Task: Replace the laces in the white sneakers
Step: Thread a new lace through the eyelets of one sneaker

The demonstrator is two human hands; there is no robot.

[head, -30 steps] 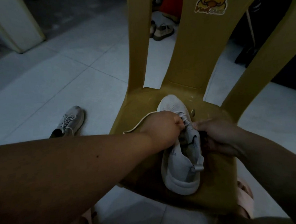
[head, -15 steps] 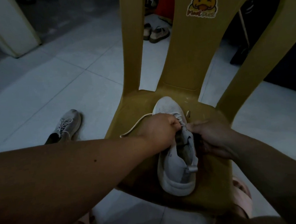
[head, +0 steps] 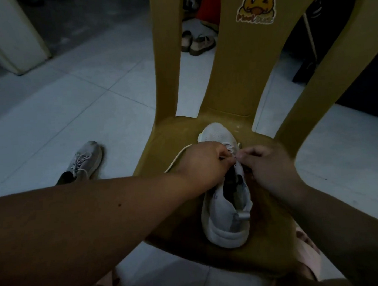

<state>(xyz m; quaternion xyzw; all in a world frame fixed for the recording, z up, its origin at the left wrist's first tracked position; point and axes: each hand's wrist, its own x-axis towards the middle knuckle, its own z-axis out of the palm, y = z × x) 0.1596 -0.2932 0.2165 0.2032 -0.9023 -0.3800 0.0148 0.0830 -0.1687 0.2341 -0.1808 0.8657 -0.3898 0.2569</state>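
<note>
The white knit sneaker [head: 226, 215] lies on the seat of the mustard-yellow plastic chair [head: 166, 144], toe toward the backrest and heel toward me. My left hand [head: 205, 164] has its fingers curled and pinches the cream flat lace [head: 178, 159] at the eyelets near the toe. My right hand [head: 266, 162] meets it from the other side with fingertips pinched at the same spot. I cannot tell whether they hold the lace's end or the edge of the upper.

In this dim light I judge the lace tip could miss the small eyelet or go in twisted. The loose length trailing left across the seat could leave the two ends uneven if I pull too hard. Neither hand pins the shoe, so a tug might slide it on the smooth plastic.

The upper looks soft, its dark mouth sagging open, with a grey pull tab at the heel. I see lace crossings only near the toe.

To the left, a second pale laced sneaker [head: 85, 160] lies on the light tiled floor [head: 70, 106]. A pair of sandals [head: 197, 42] sits beyond the backrest.
</note>
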